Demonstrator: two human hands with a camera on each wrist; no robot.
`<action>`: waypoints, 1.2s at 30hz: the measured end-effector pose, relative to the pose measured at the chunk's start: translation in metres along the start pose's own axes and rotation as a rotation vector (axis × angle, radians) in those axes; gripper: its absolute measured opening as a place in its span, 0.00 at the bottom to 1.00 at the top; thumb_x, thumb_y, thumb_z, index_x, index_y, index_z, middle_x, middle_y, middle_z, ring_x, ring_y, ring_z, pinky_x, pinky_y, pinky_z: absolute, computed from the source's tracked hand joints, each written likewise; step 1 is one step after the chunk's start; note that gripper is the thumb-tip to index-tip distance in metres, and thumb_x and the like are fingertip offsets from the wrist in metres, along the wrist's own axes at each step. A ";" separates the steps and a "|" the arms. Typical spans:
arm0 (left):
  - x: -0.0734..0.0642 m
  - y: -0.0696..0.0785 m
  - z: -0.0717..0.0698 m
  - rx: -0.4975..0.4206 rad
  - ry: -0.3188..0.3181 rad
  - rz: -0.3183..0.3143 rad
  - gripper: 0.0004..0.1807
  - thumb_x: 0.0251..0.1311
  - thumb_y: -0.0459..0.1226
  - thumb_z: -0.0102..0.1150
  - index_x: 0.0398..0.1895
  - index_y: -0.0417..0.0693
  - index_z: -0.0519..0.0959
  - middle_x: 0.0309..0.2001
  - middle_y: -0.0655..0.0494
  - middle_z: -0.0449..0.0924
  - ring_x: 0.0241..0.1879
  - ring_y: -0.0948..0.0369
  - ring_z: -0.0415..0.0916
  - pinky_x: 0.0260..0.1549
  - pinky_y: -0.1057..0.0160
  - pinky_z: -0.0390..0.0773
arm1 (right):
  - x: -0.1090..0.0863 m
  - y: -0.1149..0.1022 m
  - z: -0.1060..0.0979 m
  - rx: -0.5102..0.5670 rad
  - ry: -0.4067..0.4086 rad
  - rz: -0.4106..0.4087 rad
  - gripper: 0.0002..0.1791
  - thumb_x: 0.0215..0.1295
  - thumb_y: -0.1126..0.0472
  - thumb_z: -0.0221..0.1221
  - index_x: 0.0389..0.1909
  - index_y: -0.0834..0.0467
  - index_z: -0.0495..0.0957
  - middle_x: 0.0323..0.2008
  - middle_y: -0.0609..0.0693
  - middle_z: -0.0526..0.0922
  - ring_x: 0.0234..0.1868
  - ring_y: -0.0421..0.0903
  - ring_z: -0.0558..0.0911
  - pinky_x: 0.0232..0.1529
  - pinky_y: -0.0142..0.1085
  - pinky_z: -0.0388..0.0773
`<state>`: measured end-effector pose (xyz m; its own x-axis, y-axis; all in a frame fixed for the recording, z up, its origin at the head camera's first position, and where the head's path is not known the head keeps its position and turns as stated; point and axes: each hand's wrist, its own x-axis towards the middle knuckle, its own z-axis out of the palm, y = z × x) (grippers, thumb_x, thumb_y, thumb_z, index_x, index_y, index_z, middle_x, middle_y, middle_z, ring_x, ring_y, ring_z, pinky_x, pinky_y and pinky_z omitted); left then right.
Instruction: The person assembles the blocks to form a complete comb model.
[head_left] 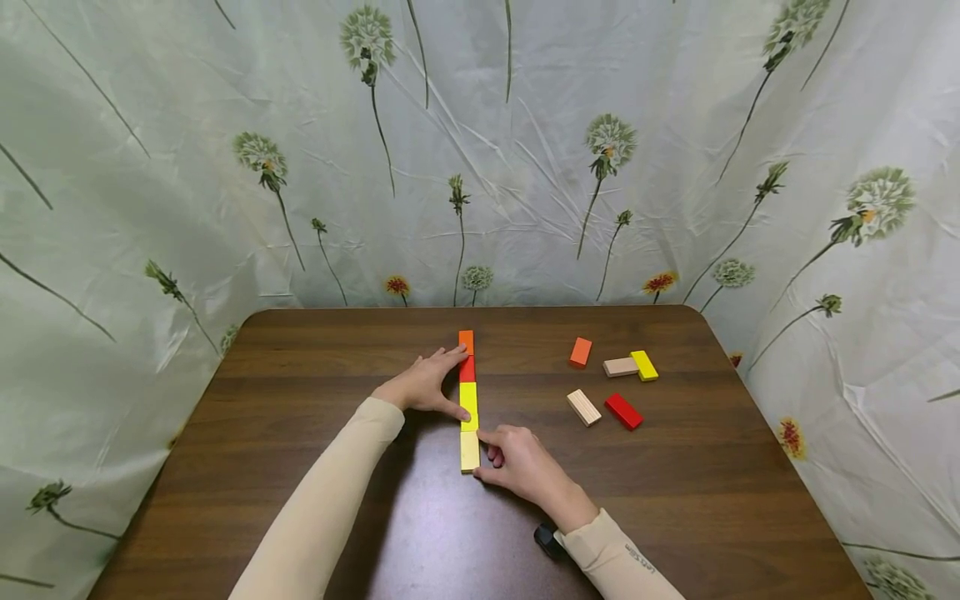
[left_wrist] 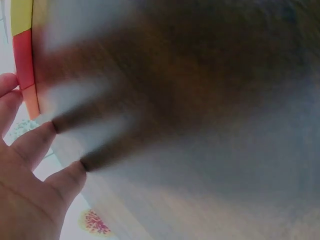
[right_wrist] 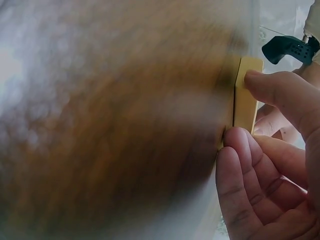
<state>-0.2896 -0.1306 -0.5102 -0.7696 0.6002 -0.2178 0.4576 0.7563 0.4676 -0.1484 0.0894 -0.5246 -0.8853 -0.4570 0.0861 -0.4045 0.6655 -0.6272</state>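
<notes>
presently, alignment step seems in hand. row lies between left hand, spread wide, and right hand, part-curled at pale block; pinch or press, cannot tell. next move likely calls for even sideways pressure, edges kept flush.
</notes>
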 end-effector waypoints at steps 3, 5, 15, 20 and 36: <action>0.000 0.001 -0.001 0.020 -0.007 0.002 0.65 0.52 0.62 0.81 0.87 0.46 0.57 0.88 0.49 0.49 0.87 0.38 0.46 0.79 0.25 0.50 | 0.000 0.000 0.000 0.000 0.001 0.001 0.26 0.58 0.63 0.80 0.57 0.66 0.87 0.28 0.47 0.81 0.28 0.33 0.73 0.30 0.25 0.74; 0.000 0.001 -0.001 0.029 -0.011 0.004 0.65 0.53 0.62 0.80 0.87 0.46 0.57 0.88 0.49 0.49 0.87 0.38 0.46 0.79 0.25 0.50 | 0.000 0.000 0.000 -0.002 0.001 0.003 0.27 0.58 0.63 0.80 0.57 0.66 0.87 0.28 0.46 0.80 0.28 0.32 0.73 0.30 0.25 0.74; -0.006 0.005 -0.001 0.019 -0.052 -0.006 0.74 0.46 0.65 0.83 0.89 0.47 0.48 0.90 0.50 0.43 0.88 0.38 0.40 0.79 0.23 0.44 | 0.000 0.002 0.002 -0.022 0.008 -0.007 0.26 0.57 0.62 0.80 0.57 0.64 0.88 0.26 0.45 0.79 0.27 0.32 0.72 0.30 0.26 0.74; -0.007 0.006 0.002 0.040 -0.062 -0.011 0.78 0.44 0.66 0.83 0.90 0.48 0.45 0.90 0.50 0.41 0.88 0.37 0.38 0.80 0.24 0.42 | 0.000 0.003 0.002 -0.017 0.006 -0.005 0.25 0.58 0.62 0.80 0.56 0.63 0.88 0.26 0.45 0.79 0.27 0.31 0.71 0.30 0.25 0.74; -0.007 0.007 0.003 0.052 -0.061 -0.012 0.78 0.43 0.68 0.83 0.90 0.48 0.45 0.90 0.51 0.40 0.88 0.37 0.39 0.79 0.23 0.43 | -0.001 0.003 -0.004 -0.053 -0.016 -0.026 0.27 0.59 0.59 0.79 0.58 0.63 0.87 0.28 0.45 0.78 0.28 0.33 0.71 0.30 0.26 0.73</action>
<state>-0.2801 -0.1285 -0.5079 -0.7477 0.6043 -0.2753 0.4718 0.7752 0.4202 -0.1492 0.0938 -0.5235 -0.8707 -0.4836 0.0890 -0.4392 0.6835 -0.5830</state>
